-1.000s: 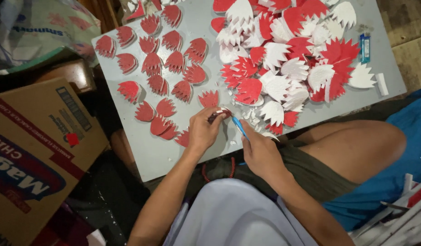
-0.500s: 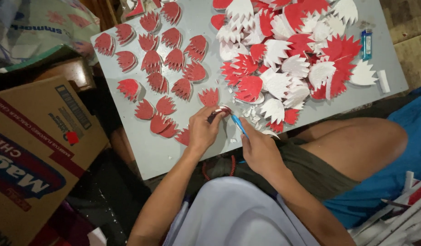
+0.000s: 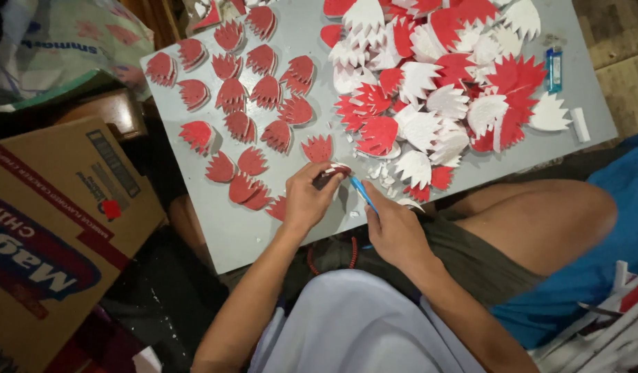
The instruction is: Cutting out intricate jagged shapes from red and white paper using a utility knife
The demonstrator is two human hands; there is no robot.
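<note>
**Hands trimming a petal cut-out at the desk edge**

The left hand (image 3: 306, 199) is closed around a small red-and-white petal (image 3: 330, 174), held just above the near edge of the grey desk (image 3: 236, 231). The right hand (image 3: 395, 231) grips a blue knife (image 3: 364, 195), its tip at the petal. Red petals (image 3: 253, 93) lie spaced out on the desk's left; a mixed red and white heap (image 3: 436, 90) covers the right, with a blue tube (image 3: 554, 69) beyond. A cardboard box (image 3: 53, 228) stands left of the desk; its contents cannot be seen.
</note>
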